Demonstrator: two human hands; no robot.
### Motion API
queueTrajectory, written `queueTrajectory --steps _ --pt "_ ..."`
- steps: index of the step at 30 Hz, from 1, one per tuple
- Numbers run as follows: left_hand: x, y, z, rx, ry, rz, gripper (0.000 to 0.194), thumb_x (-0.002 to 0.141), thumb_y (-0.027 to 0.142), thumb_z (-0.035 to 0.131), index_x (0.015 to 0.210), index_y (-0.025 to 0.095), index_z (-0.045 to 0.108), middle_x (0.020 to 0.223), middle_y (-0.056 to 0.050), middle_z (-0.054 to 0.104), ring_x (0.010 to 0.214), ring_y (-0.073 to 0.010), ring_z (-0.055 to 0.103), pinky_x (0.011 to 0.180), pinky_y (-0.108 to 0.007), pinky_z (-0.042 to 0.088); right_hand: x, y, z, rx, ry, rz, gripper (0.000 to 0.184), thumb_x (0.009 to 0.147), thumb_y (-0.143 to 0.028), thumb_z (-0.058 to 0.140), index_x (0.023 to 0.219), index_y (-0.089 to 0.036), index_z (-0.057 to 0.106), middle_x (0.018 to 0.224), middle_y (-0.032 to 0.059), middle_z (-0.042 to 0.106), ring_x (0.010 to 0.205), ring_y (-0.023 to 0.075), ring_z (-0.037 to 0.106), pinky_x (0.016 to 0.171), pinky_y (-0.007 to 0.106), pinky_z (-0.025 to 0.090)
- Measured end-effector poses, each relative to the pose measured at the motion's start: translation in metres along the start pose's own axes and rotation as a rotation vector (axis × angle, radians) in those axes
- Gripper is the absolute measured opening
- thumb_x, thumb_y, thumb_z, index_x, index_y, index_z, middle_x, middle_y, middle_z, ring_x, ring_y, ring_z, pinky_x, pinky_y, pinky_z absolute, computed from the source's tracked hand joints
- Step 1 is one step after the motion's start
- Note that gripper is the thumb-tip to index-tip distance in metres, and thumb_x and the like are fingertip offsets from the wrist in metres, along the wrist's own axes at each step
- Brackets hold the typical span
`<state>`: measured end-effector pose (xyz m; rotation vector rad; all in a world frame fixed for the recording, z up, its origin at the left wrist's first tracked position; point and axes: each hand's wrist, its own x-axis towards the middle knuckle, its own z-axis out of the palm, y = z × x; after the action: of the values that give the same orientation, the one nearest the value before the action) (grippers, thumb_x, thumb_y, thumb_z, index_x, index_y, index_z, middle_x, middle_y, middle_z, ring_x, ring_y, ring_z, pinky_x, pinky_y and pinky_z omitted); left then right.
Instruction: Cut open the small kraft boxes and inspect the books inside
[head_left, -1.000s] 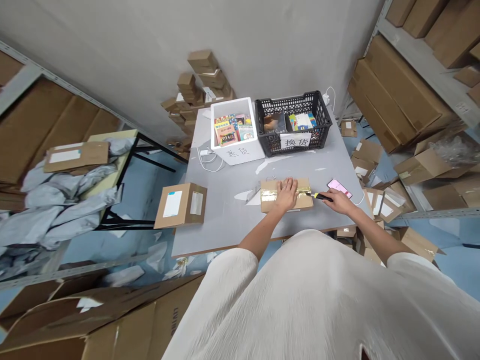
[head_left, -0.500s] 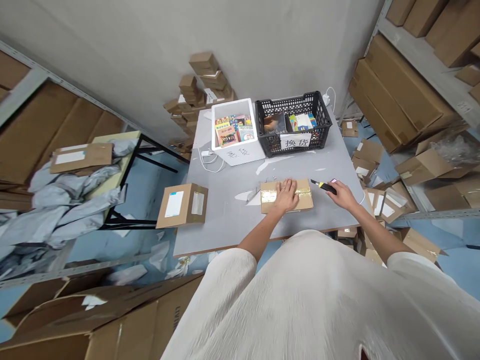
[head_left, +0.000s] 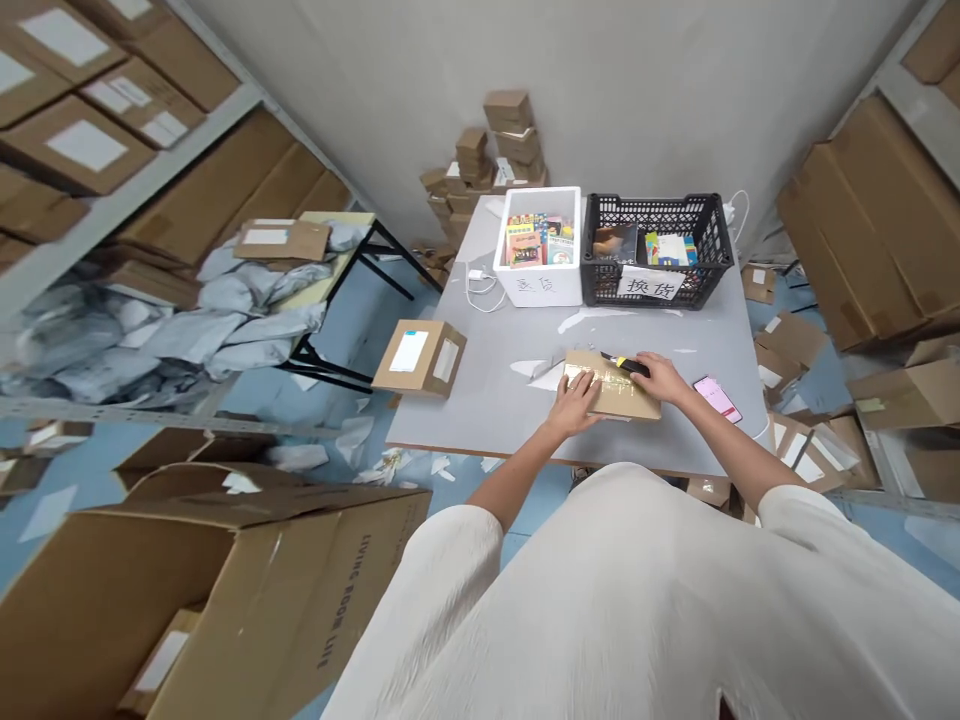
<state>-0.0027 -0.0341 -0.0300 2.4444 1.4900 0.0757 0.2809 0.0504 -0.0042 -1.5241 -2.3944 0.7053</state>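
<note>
A small taped cardboard box [head_left: 622, 402] lies on the grey table [head_left: 495, 400] in front of me. My left hand [head_left: 576, 402] rests on the left part of its top, fingers stretched out and lying flat. In my right hand [head_left: 660, 378] is a black and yellow box cutter [head_left: 627, 365], its blade end pointing left over the far edge of the box. Shiny clear tape runs along the box top. Whether the blade touches the tape I cannot tell. Right of my right hand lies a phone [head_left: 718, 399] with a lit pink screen.
A white foam box [head_left: 538, 290] and a black plastic crate [head_left: 656, 285], both holding books, stand at the table's back. A labelled carton [head_left: 420, 357] sits at the left edge. Grey mailer bags [head_left: 202, 335] fill a side table. A big open carton [head_left: 300, 600] stands lower left.
My right hand has brought the box cutter left onto the box, uncovering the phone. My left hand has shifted to the box's left end. The view has turned left.
</note>
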Motion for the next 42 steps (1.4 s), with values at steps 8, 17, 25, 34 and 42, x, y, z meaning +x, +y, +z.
queueTrajectory --steps 8,17,25,34,42 --pt "0.008 0.005 -0.012 -0.014 0.009 0.048 0.072 0.104 0.044 0.067 0.170 0.027 0.045 0.179 -0.017 0.043 0.169 -0.0369 0.034 0.139 -0.061 0.020 -0.006 0.003 0.002 -0.074 -0.011 0.160 0.044 0.103 -0.041 0.058 0.139 -0.021 0.075 0.143 0.0191 0.074 0.134 0.0423 0.062 0.108 0.056 0.046" --pt "0.056 0.013 -0.021 -0.165 0.064 -0.285 0.060 0.110 0.029 0.050 0.168 0.023 0.040 0.143 -0.019 0.067 0.132 -0.0361 0.067 0.113 -0.049 0.052 -0.060 0.026 0.005 0.072 0.115 0.287 0.045 0.102 -0.046 0.062 0.137 -0.021 0.075 0.132 0.0159 0.080 0.116 0.0355 0.073 0.101 0.047 0.056" --pt "0.083 0.030 -0.023 -0.169 0.089 -0.291 0.043 0.109 0.028 0.045 0.150 0.023 0.057 0.161 -0.018 0.056 0.146 -0.0370 0.056 0.117 -0.053 0.049 -0.070 0.009 0.008 0.356 0.080 0.295 0.036 0.100 -0.048 0.065 0.127 -0.025 0.071 0.125 0.0087 0.082 0.109 0.0300 0.076 0.095 0.041 0.060" --pt "0.100 0.084 -0.009 -0.124 -0.012 -0.203 0.097 0.091 0.062 0.078 0.169 0.020 0.040 0.178 -0.025 0.036 0.161 -0.0463 0.038 0.127 -0.062 0.034 -0.070 0.036 0.003 0.366 0.225 0.345 0.039 0.097 -0.051 0.067 0.124 -0.023 0.071 0.131 0.0132 0.075 0.110 0.0292 0.072 0.101 0.046 0.059" --pt "0.085 0.040 -0.027 -0.021 -0.162 0.092 0.112 0.074 0.016 0.082 0.173 0.031 0.032 0.174 -0.021 0.039 0.160 -0.0430 0.040 0.126 -0.062 0.033 -0.058 0.039 0.004 0.579 0.331 0.416 0.045 0.090 -0.063 0.072 0.115 -0.025 0.073 0.133 0.0127 0.074 0.128 0.0319 0.067 0.102 0.047 0.059"
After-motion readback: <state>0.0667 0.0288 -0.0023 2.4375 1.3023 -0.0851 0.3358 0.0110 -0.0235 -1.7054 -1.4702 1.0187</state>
